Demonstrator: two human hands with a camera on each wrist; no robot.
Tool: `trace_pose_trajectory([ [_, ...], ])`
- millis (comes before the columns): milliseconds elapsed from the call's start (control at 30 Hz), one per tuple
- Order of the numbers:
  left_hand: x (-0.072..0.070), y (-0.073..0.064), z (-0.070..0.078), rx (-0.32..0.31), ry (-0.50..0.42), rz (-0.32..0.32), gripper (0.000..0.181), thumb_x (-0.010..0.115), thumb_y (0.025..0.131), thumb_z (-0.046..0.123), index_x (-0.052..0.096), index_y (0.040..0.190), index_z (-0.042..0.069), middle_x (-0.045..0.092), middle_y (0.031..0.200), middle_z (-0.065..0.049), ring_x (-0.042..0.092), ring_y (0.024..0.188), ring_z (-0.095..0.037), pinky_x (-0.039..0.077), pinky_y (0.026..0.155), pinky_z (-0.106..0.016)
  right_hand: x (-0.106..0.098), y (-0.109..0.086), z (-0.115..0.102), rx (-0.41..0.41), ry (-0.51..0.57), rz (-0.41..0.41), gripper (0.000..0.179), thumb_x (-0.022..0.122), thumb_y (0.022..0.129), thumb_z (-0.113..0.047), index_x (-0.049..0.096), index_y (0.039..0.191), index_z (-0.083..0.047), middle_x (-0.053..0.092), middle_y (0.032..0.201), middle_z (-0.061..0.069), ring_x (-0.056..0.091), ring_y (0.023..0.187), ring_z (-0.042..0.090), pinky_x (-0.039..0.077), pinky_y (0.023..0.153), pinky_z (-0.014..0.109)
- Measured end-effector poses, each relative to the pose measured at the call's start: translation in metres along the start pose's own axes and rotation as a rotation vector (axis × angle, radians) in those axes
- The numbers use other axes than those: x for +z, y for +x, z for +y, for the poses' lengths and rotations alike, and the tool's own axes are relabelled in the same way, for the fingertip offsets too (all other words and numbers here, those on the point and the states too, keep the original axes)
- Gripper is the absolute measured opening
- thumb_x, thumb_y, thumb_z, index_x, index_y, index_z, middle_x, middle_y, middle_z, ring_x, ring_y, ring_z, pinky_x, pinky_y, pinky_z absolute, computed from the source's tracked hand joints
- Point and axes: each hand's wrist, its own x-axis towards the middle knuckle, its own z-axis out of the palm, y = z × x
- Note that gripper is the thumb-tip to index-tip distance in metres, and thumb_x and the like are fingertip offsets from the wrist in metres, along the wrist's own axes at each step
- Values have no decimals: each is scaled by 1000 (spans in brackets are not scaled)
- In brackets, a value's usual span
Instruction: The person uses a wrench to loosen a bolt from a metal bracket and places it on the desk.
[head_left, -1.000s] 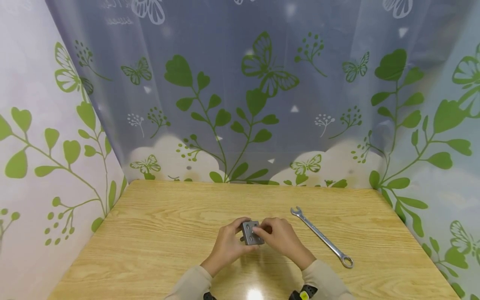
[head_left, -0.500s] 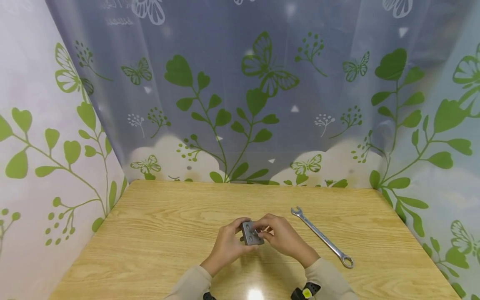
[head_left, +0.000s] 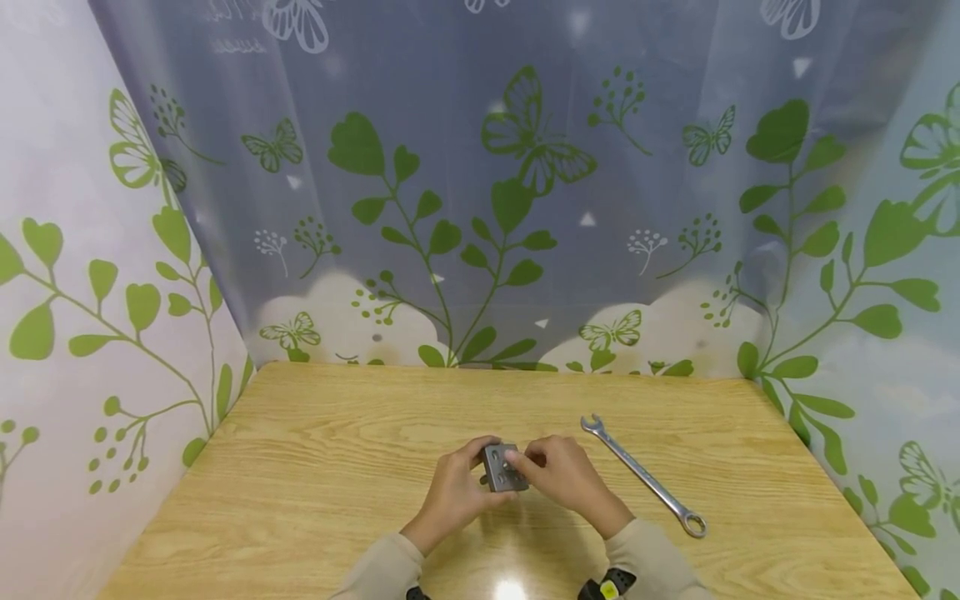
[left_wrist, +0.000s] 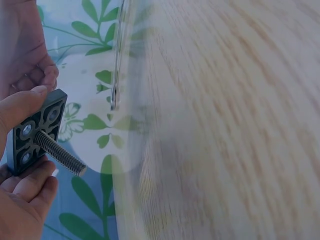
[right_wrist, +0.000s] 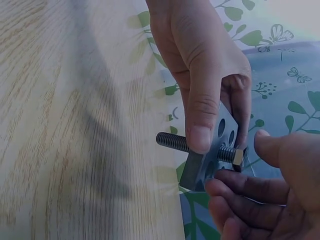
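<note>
A small square grey metal plate with holes near its corners is gripped at its edges by my left hand, tilted above the table. In the right wrist view, a threaded bolt runs through the plate's middle, its hex head standing off the plate's face. The bolt's long shank sticks out from the other side in the left wrist view. My right hand is at the bolt's head, its fingers curled around it. From the right wrist, its thumb appears slightly apart from the head.
A silver combination wrench lies diagonally on the wooden table, right of my right hand. Patterned curtains stand around the table's back and sides.
My right hand first swung its index finger forward and thumb down at the bolt, then turned back with the thumb raised again. The left hand and plate have stayed nearly still.
</note>
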Motion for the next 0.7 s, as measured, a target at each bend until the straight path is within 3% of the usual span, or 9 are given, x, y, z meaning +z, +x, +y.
trace_pose_trajectory([
  [267, 1, -1, 1, -6, -5, -10, 69, 87, 68, 14, 55, 127, 1, 64, 121, -17, 62, 112, -29, 53, 93, -36, 1, 1, -1, 22, 2, 3, 30, 63, 92, -37, 71, 81, -9, 63, 71, -5, 53, 59, 7, 46, 50, 22],
  [467, 1, -1, -1, 2, 0, 2, 69, 88, 67, 16, 55, 126, -2, 65, 119, -18, 63, 111, -30, 53, 92, -38, -3, 2, 2, -86, 2, -43, 14, 70, 88, -20, 71, 100, -13, 68, 87, -5, 59, 75, 6, 51, 65, 24],
  [700, 1, -1, -2, 15, -1, 4, 70, 88, 68, 18, 55, 126, -3, 66, 117, -17, 64, 109, -29, 54, 90, -36, -7, 1, 2, -189, -13, -67, 24, 71, 83, -1, 71, 103, -14, 65, 96, -6, 59, 85, 10, 53, 74, 27],
])
